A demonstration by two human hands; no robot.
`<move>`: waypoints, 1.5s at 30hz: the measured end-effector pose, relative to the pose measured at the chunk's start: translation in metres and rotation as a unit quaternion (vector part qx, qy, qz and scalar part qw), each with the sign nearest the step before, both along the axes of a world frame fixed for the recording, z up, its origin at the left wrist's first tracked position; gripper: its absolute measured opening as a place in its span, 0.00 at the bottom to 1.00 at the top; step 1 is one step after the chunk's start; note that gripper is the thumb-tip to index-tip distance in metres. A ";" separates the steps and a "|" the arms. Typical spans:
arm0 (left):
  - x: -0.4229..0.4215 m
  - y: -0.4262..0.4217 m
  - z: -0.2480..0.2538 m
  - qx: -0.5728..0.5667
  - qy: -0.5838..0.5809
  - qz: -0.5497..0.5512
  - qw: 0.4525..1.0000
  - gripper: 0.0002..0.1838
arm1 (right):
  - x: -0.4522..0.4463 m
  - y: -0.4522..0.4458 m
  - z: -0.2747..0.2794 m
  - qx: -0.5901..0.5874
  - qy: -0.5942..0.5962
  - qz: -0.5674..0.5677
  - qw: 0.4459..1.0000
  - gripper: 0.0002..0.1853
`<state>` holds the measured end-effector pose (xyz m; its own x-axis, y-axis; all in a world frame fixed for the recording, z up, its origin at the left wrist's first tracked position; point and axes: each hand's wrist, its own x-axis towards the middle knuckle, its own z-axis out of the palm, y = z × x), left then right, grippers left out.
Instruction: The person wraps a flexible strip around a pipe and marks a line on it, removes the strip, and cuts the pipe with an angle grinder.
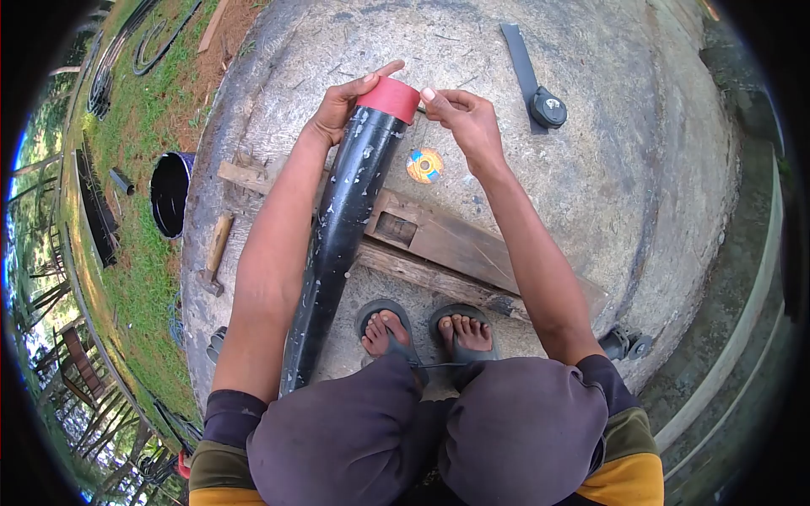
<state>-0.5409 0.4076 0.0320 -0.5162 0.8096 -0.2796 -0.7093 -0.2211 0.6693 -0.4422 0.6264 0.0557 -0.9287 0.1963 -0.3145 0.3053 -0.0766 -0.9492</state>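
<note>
Concrete slab (472,51) carries the work; black pipe (346,198) slants across it, over the wooden planks (472,228), which probably prop it. Near end runs between left forearm (274,211) and left knee (325,434), likely braced there. Planks bar the ground ahead of the feet (384,331). Black bucket (189,158) sits just beside the slab; hammer (219,240) beyond left forearm. Left hand (342,105) fingers grip the red band (388,99) on the far end, presumably steadying it. Right hand (468,122) thumb and index sit at the band's edge; can't tell if anything's pinched. Printed disc (417,166) between pipe and right hand, nearest clutter.
</note>
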 end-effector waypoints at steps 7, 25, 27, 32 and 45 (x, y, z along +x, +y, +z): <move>0.002 0.002 -0.002 -0.023 0.017 0.022 0.999 0.51 | -0.007 0.013 -0.008 0.172 -0.007 0.021 0.985 0.26; 0.003 0.002 0.000 -0.004 0.027 0.007 1.000 0.49 | 0.022 0.021 -0.017 0.118 0.068 0.029 0.990 0.12; 0.004 0.004 0.000 -0.009 0.025 0.019 0.999 0.49 | 0.034 0.015 0.005 0.003 0.081 0.024 0.996 0.14; 0.004 0.003 0.002 0.008 0.009 0.014 1.000 0.49 | 0.036 -0.006 0.023 0.077 0.250 0.042 0.964 0.10; 0.007 0.005 0.001 0.013 -0.001 0.020 1.000 0.47 | 0.028 -0.030 0.030 0.262 0.385 0.046 0.884 0.09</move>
<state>-0.5342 0.4126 0.0326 -0.5471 0.7954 -0.2607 -0.7013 -0.2655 0.6615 -0.4143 0.5964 0.0854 -0.8472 0.0398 0.5298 -0.4651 0.4266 -0.7757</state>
